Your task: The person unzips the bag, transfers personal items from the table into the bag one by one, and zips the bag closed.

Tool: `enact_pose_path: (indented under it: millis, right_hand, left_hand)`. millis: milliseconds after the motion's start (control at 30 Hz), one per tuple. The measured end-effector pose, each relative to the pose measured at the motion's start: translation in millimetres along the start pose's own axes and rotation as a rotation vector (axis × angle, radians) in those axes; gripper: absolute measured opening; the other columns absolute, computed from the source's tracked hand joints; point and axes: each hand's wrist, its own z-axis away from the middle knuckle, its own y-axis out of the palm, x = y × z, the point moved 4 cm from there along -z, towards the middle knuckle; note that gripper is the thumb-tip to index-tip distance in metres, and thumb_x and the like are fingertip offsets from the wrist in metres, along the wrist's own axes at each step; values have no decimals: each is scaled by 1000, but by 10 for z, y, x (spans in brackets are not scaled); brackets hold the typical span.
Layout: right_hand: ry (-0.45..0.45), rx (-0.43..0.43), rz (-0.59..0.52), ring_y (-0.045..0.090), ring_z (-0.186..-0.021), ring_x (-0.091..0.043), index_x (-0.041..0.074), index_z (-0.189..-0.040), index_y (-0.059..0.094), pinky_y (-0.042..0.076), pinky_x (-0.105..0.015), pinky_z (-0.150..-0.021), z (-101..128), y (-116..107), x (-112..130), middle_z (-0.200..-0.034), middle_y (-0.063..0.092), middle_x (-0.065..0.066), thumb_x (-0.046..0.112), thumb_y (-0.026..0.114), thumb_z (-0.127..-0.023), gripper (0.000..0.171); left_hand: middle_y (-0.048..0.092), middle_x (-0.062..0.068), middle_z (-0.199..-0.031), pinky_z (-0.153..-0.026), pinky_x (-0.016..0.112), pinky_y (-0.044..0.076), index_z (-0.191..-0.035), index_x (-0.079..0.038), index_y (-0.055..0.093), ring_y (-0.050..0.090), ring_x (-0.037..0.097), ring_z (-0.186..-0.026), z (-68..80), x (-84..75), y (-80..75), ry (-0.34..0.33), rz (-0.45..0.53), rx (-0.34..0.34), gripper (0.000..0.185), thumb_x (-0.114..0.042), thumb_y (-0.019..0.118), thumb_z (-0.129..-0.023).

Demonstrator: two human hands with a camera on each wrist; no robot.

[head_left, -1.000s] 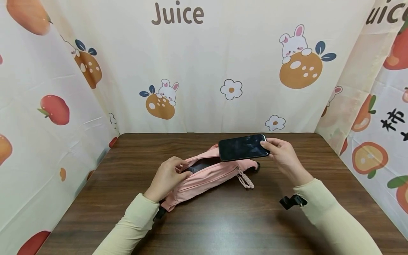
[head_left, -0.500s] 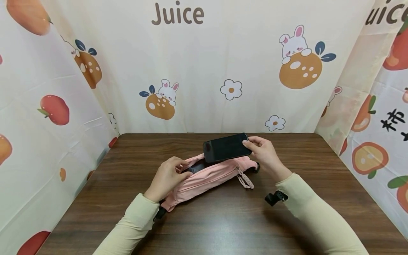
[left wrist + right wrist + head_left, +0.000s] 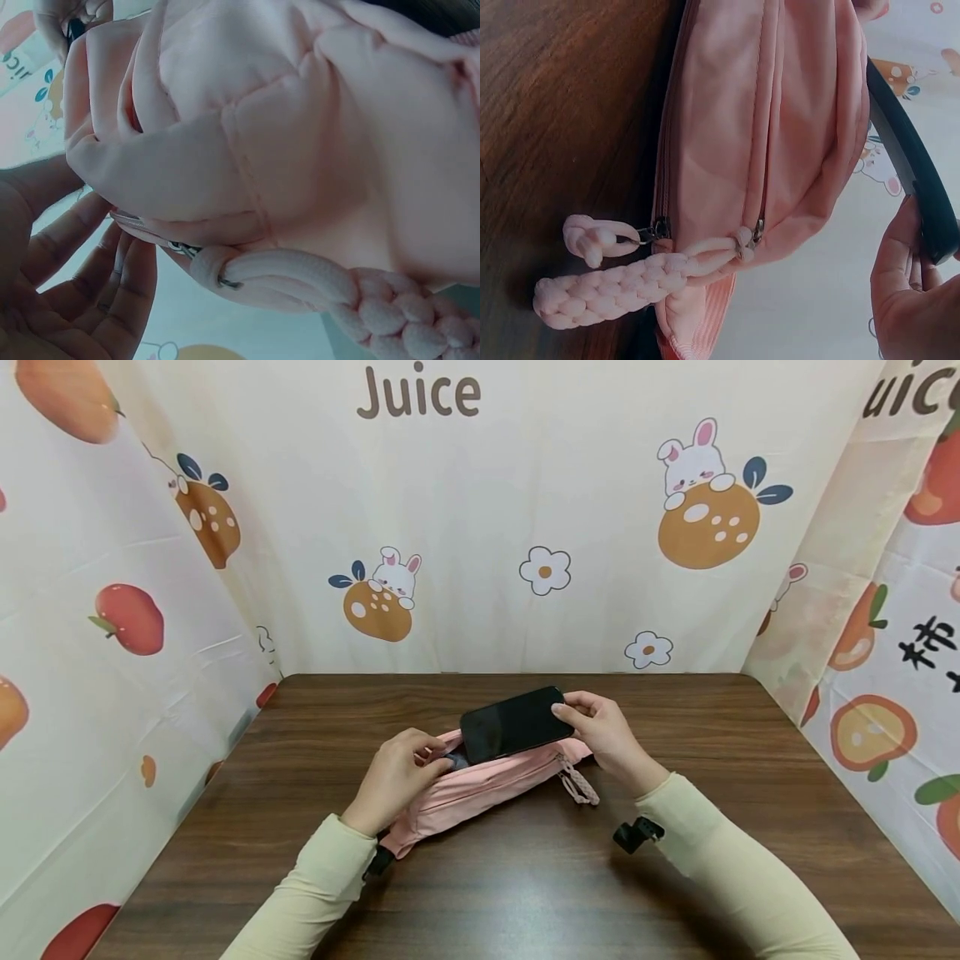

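phone (image 3: 512,723) moved lower-left | pink bag (image 3: 480,781) | wooden table (image 3: 525,877)

I held the flat black glass smartphone (image 3: 512,724) tilted, its lower end entering the soft pink fabric waist pouch's (image 3: 480,781) open zip.

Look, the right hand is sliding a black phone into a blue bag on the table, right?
Not quite: the bag is pink, not blue, as the head view shows. The rest holds: the right hand grips the black phone by its end, its other end tilted down into the bag's opening on the table.
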Motion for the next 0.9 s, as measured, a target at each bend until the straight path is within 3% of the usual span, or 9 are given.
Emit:
enact_pose_path:
  millis: [200, 333, 500, 900]
  right_hand:
    - [9, 32, 76, 61, -81, -1, -9, -117, 58, 52, -20, -73, 26, 53, -22, -82, 64, 11, 14, 61, -96, 31]
    - [21, 53, 105, 64, -84, -3, -10, -118, 58, 53, -21, -76, 44, 88, -18, -85, 66, 9, 15, 62, -96, 33]
    - [28, 75, 104, 65, -79, -4, -11, -117, 59, 54, -21, -74, 57, 141, -17, -85, 67, 7, 13, 62, -95, 32]
    - [64, 85, 171, 53, -70, -6, -8, -119, 61, 46, -25, -62, 68, 228, -32, -87, 65, 6, 16, 63, -95, 34]
  left_hand:
    - [71, 2, -92, -70, 31, 54, -94, -10, 75, 64, 13, -79, -19, -15, -17, 27, -22, -66, 10, -5, 71, -87]
    - [71, 2, -91, -70, 31, 54, -94, -11, 75, 63, 12, -78, -40, -4, -17, 23, -27, -89, 10, -4, 70, -87]
    - [70, 1, -87, -69, 31, 53, -92, -12, 73, 62, 11, -77, -60, 5, -12, 20, -26, -101, 8, -6, 70, -88]
    - [69, 1, -82, -63, 24, 50, -93, -8, 74, 60, 9, -71, -84, -26, 2, 18, -22, -113, 7, -9, 72, -86]
